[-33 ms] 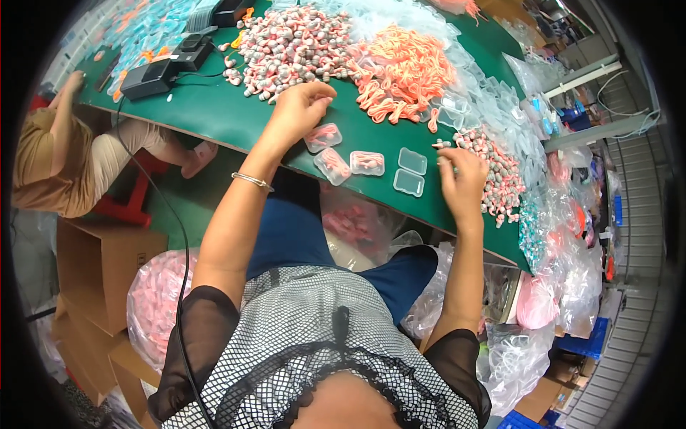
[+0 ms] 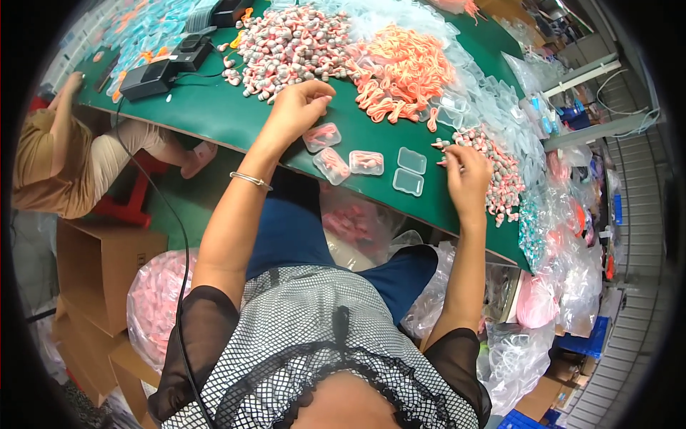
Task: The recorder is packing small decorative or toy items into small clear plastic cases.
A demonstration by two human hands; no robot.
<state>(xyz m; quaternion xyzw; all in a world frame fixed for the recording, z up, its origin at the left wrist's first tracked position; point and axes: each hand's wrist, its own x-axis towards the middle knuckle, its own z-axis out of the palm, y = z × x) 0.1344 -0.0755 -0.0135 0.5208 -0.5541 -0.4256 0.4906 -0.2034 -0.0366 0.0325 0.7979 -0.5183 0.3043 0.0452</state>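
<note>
My left hand (image 2: 299,109) hovers at the near edge of the larger pile of pink-and-grey earbuds (image 2: 289,46). Its thumb and fingers are pressed together; whatever they hold is hidden. Over the smaller earbud pile (image 2: 504,175), my right hand (image 2: 469,179) is curled, with a pink earbud (image 2: 442,163) at its fingertips. Between the hands lies an open, hinged clear plastic case (image 2: 409,171), both halves flat. Left of it are three closed clear cases with pink cords inside: one beside the open case (image 2: 366,163), another tilted (image 2: 331,166), a third below my left hand (image 2: 321,137).
Orange coiled cords (image 2: 404,71) are heaped mid-table, with many clear cases (image 2: 493,104) behind and right. Black boxes with a cable (image 2: 150,80) stand at left. Another person (image 2: 68,157) sits at the table's left. Cardboard boxes (image 2: 100,272) and a bag of pink pieces (image 2: 157,300) stand below.
My right hand has shifted slightly right over the small pile, and a pink earbud now shows at its fingertips. My left hand has drawn back slightly to the left. The cases stay put.
</note>
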